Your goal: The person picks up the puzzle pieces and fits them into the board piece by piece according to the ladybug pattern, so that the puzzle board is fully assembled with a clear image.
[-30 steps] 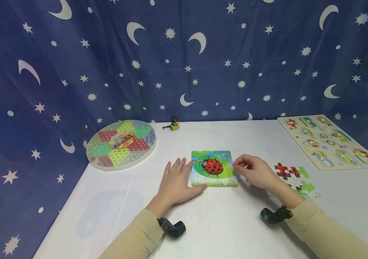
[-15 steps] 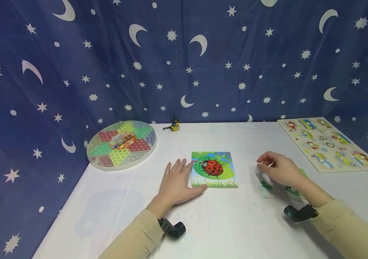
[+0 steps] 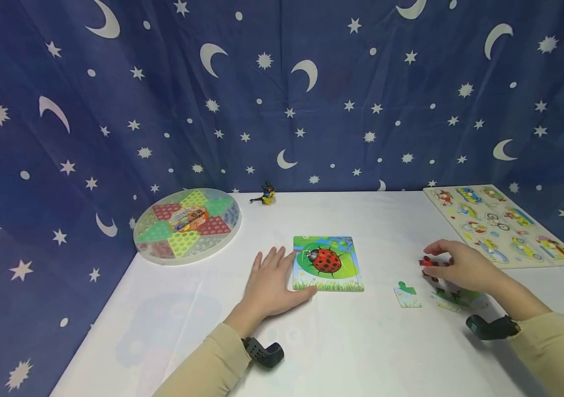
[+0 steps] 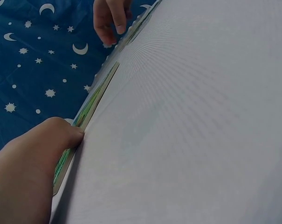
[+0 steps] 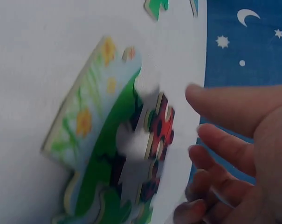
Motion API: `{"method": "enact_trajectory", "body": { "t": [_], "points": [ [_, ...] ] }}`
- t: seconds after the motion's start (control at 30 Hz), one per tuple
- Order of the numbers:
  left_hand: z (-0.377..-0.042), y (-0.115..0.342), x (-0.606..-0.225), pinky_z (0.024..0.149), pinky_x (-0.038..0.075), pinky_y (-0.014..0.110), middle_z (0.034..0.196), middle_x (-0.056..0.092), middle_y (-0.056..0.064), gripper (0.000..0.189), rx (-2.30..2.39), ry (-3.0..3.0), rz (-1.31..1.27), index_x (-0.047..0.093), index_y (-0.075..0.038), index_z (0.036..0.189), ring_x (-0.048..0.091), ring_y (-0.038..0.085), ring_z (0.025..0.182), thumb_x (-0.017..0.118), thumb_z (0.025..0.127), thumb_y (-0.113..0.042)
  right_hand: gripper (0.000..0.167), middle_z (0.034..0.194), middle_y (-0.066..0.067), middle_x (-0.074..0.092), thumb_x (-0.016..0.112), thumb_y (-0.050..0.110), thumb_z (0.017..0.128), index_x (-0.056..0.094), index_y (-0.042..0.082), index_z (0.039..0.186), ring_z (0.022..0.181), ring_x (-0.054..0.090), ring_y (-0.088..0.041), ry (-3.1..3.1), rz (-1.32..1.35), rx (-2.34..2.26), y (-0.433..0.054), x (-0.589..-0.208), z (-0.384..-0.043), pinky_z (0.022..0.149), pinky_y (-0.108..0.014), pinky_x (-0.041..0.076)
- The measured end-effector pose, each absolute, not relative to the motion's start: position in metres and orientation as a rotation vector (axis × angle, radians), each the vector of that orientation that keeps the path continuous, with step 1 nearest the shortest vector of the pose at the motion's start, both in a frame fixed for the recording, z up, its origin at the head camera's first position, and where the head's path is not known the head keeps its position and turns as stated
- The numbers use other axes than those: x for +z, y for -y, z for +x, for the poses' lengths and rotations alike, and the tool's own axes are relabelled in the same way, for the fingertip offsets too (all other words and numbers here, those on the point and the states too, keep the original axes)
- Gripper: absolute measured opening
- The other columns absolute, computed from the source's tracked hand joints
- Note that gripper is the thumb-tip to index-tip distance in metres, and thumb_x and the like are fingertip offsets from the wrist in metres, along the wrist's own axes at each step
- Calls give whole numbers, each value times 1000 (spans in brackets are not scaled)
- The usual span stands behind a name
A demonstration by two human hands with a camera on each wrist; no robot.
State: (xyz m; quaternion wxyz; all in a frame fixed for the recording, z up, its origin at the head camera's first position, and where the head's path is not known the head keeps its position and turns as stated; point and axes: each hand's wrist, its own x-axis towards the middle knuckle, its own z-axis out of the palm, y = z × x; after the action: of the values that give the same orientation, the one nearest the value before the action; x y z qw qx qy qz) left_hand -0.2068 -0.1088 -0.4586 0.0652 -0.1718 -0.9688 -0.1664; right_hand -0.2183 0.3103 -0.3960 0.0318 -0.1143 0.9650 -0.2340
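A square puzzle board (image 3: 334, 270) printed with a red ladybug lies on the white table. My left hand (image 3: 268, 289) rests along its left side, fingers straight, with the thumb touching the front edge; the left wrist view shows that thumb (image 4: 64, 133) on the board's edge. Farther right, my right hand (image 3: 471, 268) hovers over loose jigsaw pieces, thumb and fingers parted with nothing between them. Below it are a red-and-black piece (image 5: 161, 128) and a green-and-white flowered piece (image 5: 85, 112). A separate grass-edged piece (image 3: 408, 296) lies left of that group. The hand hides part of the pieces.
A round Chinese checkers board (image 3: 187, 223) lies at the back left. Behind the puzzle sits a small yellow-and-black toy figure (image 3: 264, 194). A wooden picture board (image 3: 503, 226) lies at the back right. A blue star-patterned curtain (image 3: 282, 99) hangs behind the table.
My right hand has moved right, from the ladybug board's right edge to above the loose pieces, and its fingers have spread apart. My left hand stays in place.
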Motion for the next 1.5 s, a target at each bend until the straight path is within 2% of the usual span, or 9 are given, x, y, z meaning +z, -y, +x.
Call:
{"method": "enact_trajectory", "body": {
  "t": [0.1,0.2,0.27,0.47,0.63,0.97,1.1,1.33,1.5],
  "points": [
    [-207,110,-458,123,11,56,161,38,14,99,-499,2916,-519,45,-15,156,27,32,152,55,83,-82,62,124,-31,61,84,34,86,62,-7,127,100,60,-40,-2953,-362,-651,-314,-397,-219,80,-53,56],
    [-207,112,-458,123,10,56,161,38,14,98,-501,2914,-513,46,-16,156,27,32,152,56,83,-81,68,126,-33,58,85,39,84,62,-8,127,115,54,-50,-2946,-353,-581,-316,-398,-221,90,-67,50],
    [-207,113,-459,123,11,56,161,38,14,98,-509,2911,-511,46,-16,155,27,33,152,56,83,-81,67,125,-34,57,85,39,83,63,-8,125,116,52,-51,-2943,-351,-558,-317,-398,-222,91,-69,48],
    [-207,114,-461,123,10,56,161,38,14,98,-518,2914,-509,46,-16,156,27,32,152,56,83,-81,59,111,-23,62,88,36,81,66,-4,117,98,55,-37,-2918,-344,-555,-320,-399,-227,79,-51,54],
    [-207,114,-461,123,10,55,162,37,13,99,-489,2924,-501,45,-17,156,26,32,152,55,83,-82,59,102,-14,62,89,34,79,63,-4,116,89,53,-30,-2880,-288,-605,-320,-400,-230,68,-37,46],
    [-206,113,-459,123,10,55,162,37,13,99,-506,2923,-508,45,-16,156,26,32,152,55,83,-82,60,107,-17,63,89,28,80,53,-1,118,91,59,-29,-2856,-221,-747,-308,-398,-229,69,-39,51],
    [-206,113,-459,124,9,55,162,37,13,99,-500,2925,-504,44,-17,157,26,31,152,55,83,-82,60,100,-13,63,88,29,82,51,-1,119,84,58,-26,-2862,-200,-780,-296,-397,-230,63,-35,49],
    [-206,112,-460,123,11,56,161,38,14,98,-526,2915,-511,46,-16,156,27,32,152,56,83,-81,43,98,-10,61,78,19,91,52,0,120,78,58,-22,-2846,-286,-920,-274,-402,-230,59,-33,51],
    [-206,110,-459,123,11,56,161,39,14,98,-531,2906,-518,46,-16,156,28,32,151,56,83,-81,41,101,-12,61,76,17,92,52,1,122,76,59,-22,-2818,-294,-1025,-261,-401,-228,58,-32,53]
  ]
}}
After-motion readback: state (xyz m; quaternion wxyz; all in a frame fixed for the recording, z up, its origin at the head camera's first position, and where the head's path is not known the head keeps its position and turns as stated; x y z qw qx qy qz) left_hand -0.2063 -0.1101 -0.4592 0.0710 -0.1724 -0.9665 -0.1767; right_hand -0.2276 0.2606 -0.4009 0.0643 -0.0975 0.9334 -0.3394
